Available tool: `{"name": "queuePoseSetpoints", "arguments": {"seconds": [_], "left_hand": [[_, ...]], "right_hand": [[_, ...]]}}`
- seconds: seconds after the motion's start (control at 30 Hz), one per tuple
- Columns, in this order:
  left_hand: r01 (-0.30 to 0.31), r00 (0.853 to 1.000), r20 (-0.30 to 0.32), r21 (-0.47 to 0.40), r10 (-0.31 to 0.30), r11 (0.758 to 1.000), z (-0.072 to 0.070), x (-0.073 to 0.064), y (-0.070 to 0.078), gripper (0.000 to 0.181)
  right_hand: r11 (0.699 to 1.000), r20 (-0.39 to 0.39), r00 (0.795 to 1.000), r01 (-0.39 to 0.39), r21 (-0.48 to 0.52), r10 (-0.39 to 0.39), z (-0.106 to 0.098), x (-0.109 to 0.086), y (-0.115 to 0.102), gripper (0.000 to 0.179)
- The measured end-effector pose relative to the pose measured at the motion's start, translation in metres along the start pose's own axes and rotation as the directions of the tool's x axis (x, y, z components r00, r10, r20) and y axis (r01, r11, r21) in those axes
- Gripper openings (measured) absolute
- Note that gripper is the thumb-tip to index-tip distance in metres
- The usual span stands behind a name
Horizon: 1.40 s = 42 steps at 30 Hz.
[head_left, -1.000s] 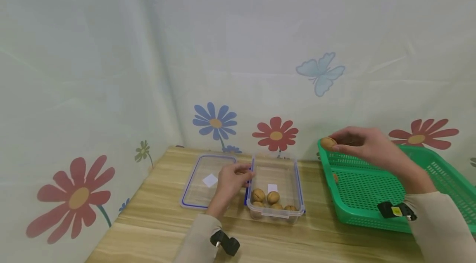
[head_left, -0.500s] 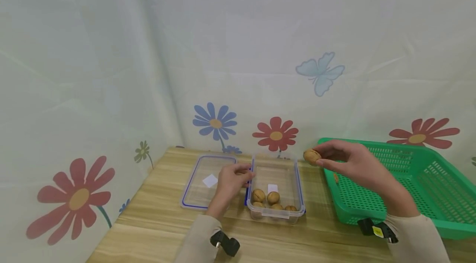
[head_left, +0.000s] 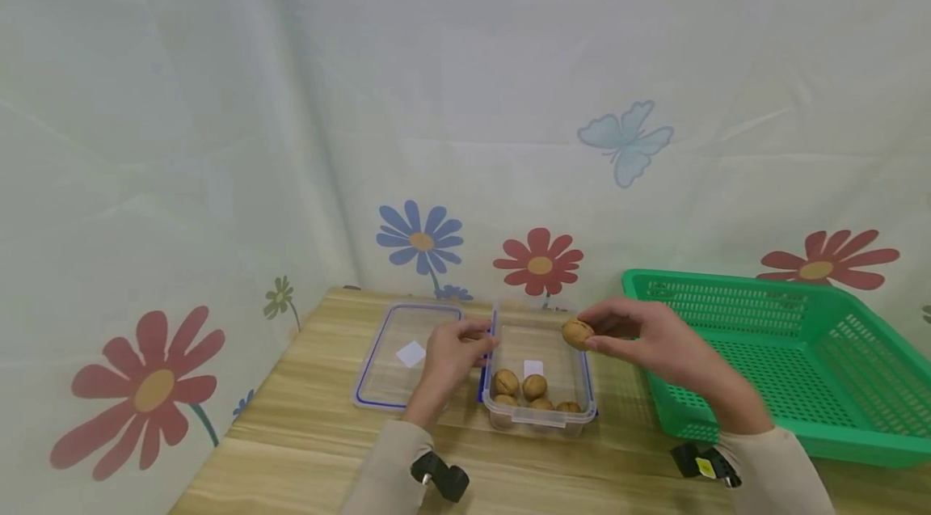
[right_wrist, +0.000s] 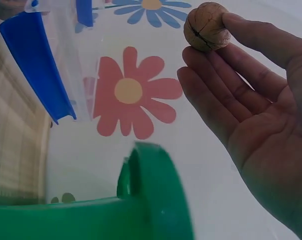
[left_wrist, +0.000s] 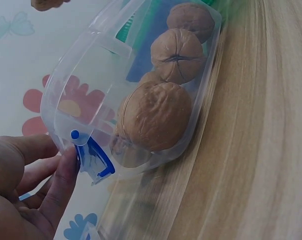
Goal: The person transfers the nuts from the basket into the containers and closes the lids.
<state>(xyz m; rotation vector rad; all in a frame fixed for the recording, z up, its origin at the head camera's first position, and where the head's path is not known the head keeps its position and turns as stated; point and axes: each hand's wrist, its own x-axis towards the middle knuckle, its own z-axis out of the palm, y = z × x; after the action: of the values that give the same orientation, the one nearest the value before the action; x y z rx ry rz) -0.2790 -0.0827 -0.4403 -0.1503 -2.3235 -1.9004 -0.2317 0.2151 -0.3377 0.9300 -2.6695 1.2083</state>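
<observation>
My right hand (head_left: pixel 643 337) pinches a walnut (head_left: pixel 578 333) between thumb and fingertips, above the right rim of a clear plastic food container (head_left: pixel 541 418). In the right wrist view, that walnut (right_wrist: pixel 207 27) sits at the fingertips, clear of the palm. Several walnuts (left_wrist: pixel 158 115) lie at the near end of the container, beside a white paper square (head_left: pixel 533 369). My left hand (head_left: pixel 452 353) grips the container's left edge. Close up in the left wrist view, its fingertips meet the wall by a blue latch (left_wrist: pixel 96 157).
A clear lid (head_left: pixel 385 353) with a blue seal lies flat left of the container. To the right stands a green plastic basket (head_left: pixel 662 410) with perforated sides. A flowered curtain (head_left: pixel 465 94) hangs behind the wooden table (head_left: pixel 291 426).
My right hand has carried the walnut leftward and down, from over the green basket to the container's right rim. The left hand stays where it was.
</observation>
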Motion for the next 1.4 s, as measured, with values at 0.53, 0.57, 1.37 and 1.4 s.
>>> {"name": "queuePoseSetpoints", "arguments": {"seconds": [0.53, 0.57, 1.37, 1.4], "left_hand": [[-0.004, 1.000, -0.001, -0.019, 0.004, 1.000, -0.001, 0.000, -0.001, 0.029], [-0.006, 1.000, -0.002, -0.018, 0.006, 1.000, -0.001, 0.000, -0.001, 0.029], [0.012, 1.000, -0.002, -0.023, -0.012, 1.000, 0.000, 0.000, 0.001, 0.031], [0.014, 1.000, -0.002, -0.023, -0.014, 1.000, 0.000, 0.000, 0.001, 0.031]], "right_hand": [[0.999, 0.133, 0.991, -0.029, -0.026, 0.033, 0.031, 0.016, 0.018, 0.023], [0.999, 0.137, 0.990, -0.022, -0.034, 0.026, 0.033, 0.017, 0.019, 0.023], [0.999, 0.181, 0.983, -0.022, -0.048, 0.030, 0.044, 0.016, 0.028, 0.019], [0.998, 0.183, 0.983, -0.021, -0.053, 0.030, 0.044, 0.016, 0.028, 0.018]]}}
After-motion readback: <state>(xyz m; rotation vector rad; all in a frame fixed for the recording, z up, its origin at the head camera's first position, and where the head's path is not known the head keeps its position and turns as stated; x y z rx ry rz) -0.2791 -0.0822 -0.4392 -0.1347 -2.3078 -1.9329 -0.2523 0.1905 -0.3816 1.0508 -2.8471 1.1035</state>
